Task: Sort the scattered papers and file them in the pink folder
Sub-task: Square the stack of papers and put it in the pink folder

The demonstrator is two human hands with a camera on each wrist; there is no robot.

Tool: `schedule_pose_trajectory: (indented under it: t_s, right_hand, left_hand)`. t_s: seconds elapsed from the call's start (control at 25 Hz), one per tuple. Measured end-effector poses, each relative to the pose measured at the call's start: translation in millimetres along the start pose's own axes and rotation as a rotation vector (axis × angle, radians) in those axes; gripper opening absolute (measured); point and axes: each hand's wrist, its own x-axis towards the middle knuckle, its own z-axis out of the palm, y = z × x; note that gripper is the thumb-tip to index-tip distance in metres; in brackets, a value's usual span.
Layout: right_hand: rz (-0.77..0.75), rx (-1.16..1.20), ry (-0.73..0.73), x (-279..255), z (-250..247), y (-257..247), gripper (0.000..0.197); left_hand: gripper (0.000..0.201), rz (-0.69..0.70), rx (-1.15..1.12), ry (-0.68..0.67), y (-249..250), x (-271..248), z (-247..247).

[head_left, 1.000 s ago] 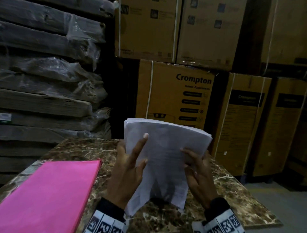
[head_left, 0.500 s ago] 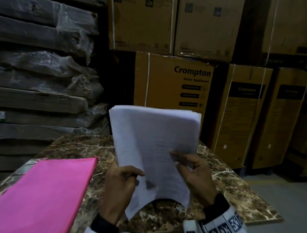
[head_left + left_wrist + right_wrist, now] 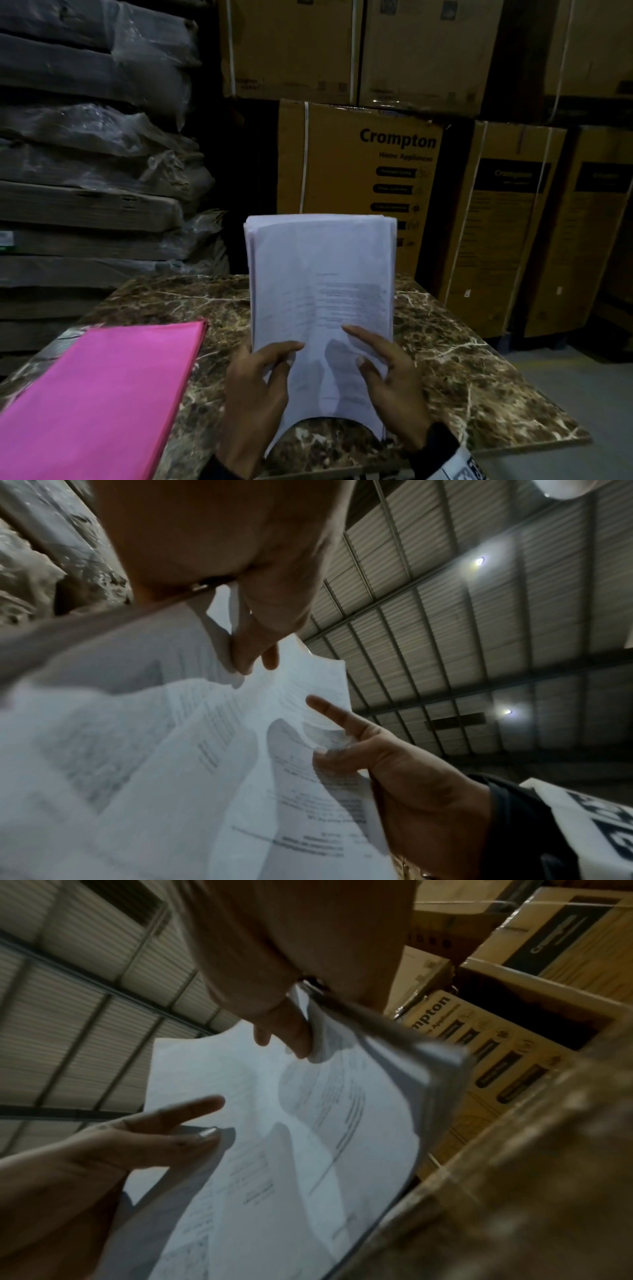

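Note:
A stack of white printed papers [image 3: 322, 291] stands upright above the marble table [image 3: 462, 370], its bottom edge bowed. My left hand [image 3: 274, 356] grips the stack's lower left edge, thumb on the front. My right hand [image 3: 356, 346] holds the lower right edge with two digits on the front sheet. The closed pink folder [image 3: 99, 394] lies flat on the table to the left. In the left wrist view my left hand [image 3: 250, 656] pinches the papers [image 3: 171, 750]. The right wrist view shows my right hand [image 3: 284, 1037] pinching the sheets [image 3: 291, 1123].
Stacked cardboard boxes [image 3: 359, 161] stand right behind the table and to the right. Plastic-wrapped flat packs [image 3: 89, 171] are piled at the left. The table's right edge [image 3: 548, 421] drops to a grey floor.
The stack has turned from tilted to upright and its sheets are more even. Both hands have slid down to the lower corners. My left thumb has dropped from the page's middle.

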Motion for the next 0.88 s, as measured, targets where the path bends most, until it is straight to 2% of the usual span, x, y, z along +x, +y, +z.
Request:
schedule_pose_trajectory:
  t_s: [0.12,0.28,0.4,0.48,0.56,0.64,0.72,0.88]
  right_hand:
    - [-0.027,0.005,0.045,-2,-1,-2,0.057]
    - [0.049,0.019,0.012,-24,3,16,0.053]
    - [0.058,-0.029,-0.014,-32,8,23,0.046]
    - [0.075,-0.036,-0.007,-32,8,25,0.053]
    - [0.081,-0.043,0.066,-28,6,24,0.065]
    - [0.068,-0.069,0.135,-20,-1,19,0.062]
    - [0.047,-0.155,0.157,-6,-11,10,0.058]
    - [-0.082,-0.425,0.135,26,-33,-28,0.047]
  left_hand:
    - [0.043,0.014,-0.037,0.032,1,0,-2]
    - [0.045,-0.013,-0.028,-0.062,-18,-18,3]
    - [0.041,-0.012,0.013,-0.06,-27,-22,5]
    - [0.038,-0.003,0.031,-0.052,-27,-21,6]
    - [0.033,-0.016,0.031,-0.057,-24,-20,6]
    - [0.027,-0.025,0.02,-0.078,-21,-19,5]
    - [0.021,-0.034,0.048,-0.088,-14,-16,2]
    - [0.01,-0.014,0.023,-0.018,4,-5,-11]
